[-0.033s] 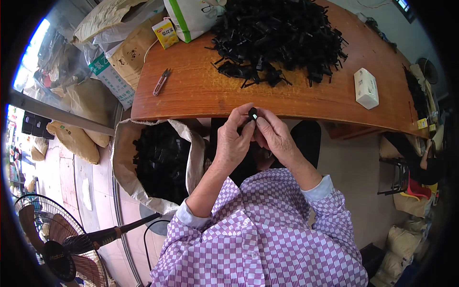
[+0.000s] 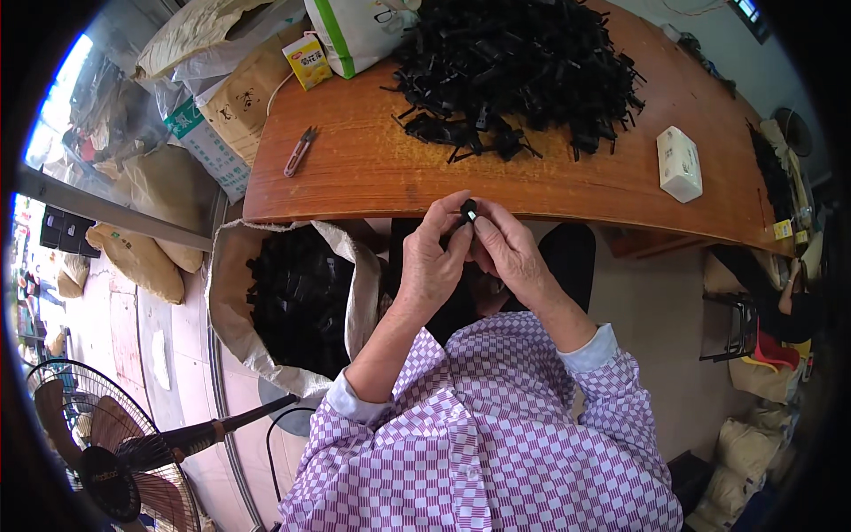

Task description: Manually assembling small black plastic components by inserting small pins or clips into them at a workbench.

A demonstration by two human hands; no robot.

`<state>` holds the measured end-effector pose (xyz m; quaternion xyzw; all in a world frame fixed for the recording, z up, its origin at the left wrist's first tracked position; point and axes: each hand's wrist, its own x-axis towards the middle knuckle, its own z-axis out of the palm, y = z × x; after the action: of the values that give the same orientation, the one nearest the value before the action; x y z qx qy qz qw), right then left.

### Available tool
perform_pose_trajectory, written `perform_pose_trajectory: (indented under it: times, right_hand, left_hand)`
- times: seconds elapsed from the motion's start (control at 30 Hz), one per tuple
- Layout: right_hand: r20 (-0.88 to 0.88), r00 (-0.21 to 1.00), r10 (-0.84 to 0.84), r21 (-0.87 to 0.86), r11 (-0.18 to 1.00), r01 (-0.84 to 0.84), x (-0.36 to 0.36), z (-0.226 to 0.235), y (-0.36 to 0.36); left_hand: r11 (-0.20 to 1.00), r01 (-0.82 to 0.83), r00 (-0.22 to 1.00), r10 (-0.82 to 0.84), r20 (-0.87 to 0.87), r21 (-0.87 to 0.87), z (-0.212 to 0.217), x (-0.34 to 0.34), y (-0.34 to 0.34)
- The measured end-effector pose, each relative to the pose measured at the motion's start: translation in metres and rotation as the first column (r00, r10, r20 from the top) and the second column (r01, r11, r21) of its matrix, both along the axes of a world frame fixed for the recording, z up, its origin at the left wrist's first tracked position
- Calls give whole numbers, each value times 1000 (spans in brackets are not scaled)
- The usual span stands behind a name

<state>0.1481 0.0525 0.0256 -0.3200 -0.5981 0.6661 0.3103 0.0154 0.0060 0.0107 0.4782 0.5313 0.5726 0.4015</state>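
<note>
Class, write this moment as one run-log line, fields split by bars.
left hand: holding small black part | right hand: holding same part | table: black pile | person's left: open sack, black pieces inside

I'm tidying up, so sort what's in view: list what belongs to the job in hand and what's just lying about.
Likely part of the job:
small black piece, held by the left hand and right hand
heap of black pieces on the table
sack of black things

Likely just lying about:
white pack
yellow box
snips, untouched, though they may serve the job
</note>
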Motion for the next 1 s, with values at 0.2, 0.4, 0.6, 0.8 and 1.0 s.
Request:
perform_pose_trajectory:
  times: [0.2,0.4,0.6,0.8,1.0]
  right_hand:
    - [-68,998,-10,-57,998,6,-13,-3,-4]
    - [-22,1000,-20,-69,997,18,-20,4,-6]
    - [-94,995,-15,-161,987,0,-22,2,-4]
    - [-57,998,39,-293,954,-54,-15,-12,6]
    - [27,998,-55,133,990,51,4,-14,8]
  left_hand:
    - [998,-65,997,65,-43,7,2,-6,-4]
    - [987,-128,981,140,-137,93,-2,-10,-6]
    - [961,-157,925,224,-306,228,0,-13,-4]
    - [982,-162,900,185,-394,93,-10,-9,-1]
    - [999,-46,969,50,240,-25,5,-7,1]
